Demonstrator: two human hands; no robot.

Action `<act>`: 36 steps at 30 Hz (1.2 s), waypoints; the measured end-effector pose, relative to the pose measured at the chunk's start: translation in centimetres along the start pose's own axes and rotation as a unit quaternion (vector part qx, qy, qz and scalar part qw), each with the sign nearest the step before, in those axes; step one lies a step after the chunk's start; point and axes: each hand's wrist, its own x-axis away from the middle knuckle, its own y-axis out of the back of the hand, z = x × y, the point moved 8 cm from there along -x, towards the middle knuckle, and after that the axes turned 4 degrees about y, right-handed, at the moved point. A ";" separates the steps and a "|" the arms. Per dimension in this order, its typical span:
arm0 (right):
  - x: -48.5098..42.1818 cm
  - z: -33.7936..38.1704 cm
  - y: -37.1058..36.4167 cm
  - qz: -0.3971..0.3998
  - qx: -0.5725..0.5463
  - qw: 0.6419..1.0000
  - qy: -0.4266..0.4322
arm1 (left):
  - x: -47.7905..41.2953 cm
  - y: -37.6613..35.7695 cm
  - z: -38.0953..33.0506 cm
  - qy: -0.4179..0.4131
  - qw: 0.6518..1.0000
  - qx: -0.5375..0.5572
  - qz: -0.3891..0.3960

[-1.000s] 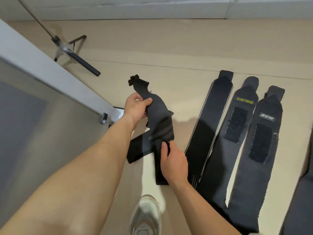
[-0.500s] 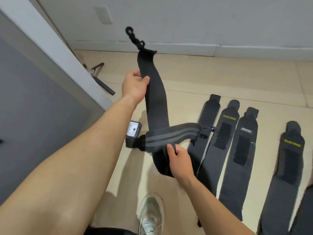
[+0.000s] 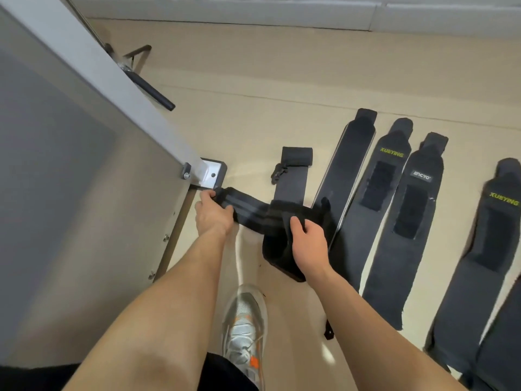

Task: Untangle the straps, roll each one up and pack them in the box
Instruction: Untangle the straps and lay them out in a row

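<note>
Down on the floor (image 3: 282, 94) now lies the plain strap (image 3: 291, 182) whose looped end my left hand (image 3: 214, 214) held high half a second ago. That hand has dropped to the free end of the striped strap (image 3: 253, 211), close to the table foot (image 3: 211, 172).

My left fingers are curled round that end, gripping it. My right hand (image 3: 308, 241) clutches the fabric where the two straps cross, thumb on top and fingers wrapped round the edge. The striped strap runs flat between my hands, across and over the plain one. I judge I hold it this way so I can draw it sideways while my right hand pins the crossing, and the two come apart without dragging.

The row (image 3: 386, 221) of straightened straps lies side by side to my right, just beside the tangle. It is probably kept there so nothing knots again before rolling. No strap is rolled yet, and the box is not in view.
</note>
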 end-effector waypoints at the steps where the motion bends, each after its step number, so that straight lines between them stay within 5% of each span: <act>1: -0.2 -0.3 -0.3 0.005 0.007 1.000 0.000 | -0.5 0.3 0.1 0.008 0.999 0.024 -0.020; 6: -0.6 -0.7 -0.9 0.022 0.033 0.999 0.000 | -1.9 1.3 0.3 0.050 0.989 0.128 -0.060; 12: -0.6 0.2 -0.3 0.028 0.032 0.999 0.013 | -2.3 1.0 0.3 0.063 0.982 0.178 0.030; 25: 0.6 2.7 1.6 0.029 0.020 0.999 0.024 | 2.9 5.9 -8.5 -0.106 0.986 -0.020 0.131; 30: 2.1 5.4 2.3 0.023 0.008 0.998 0.056 | 7.0 7.5 -12.5 -0.143 0.948 -0.087 0.272; 36: 4.5 9.0 2.6 0.056 0.050 0.991 0.106 | 9.8 9.1 -14.3 -0.220 0.897 -0.236 0.303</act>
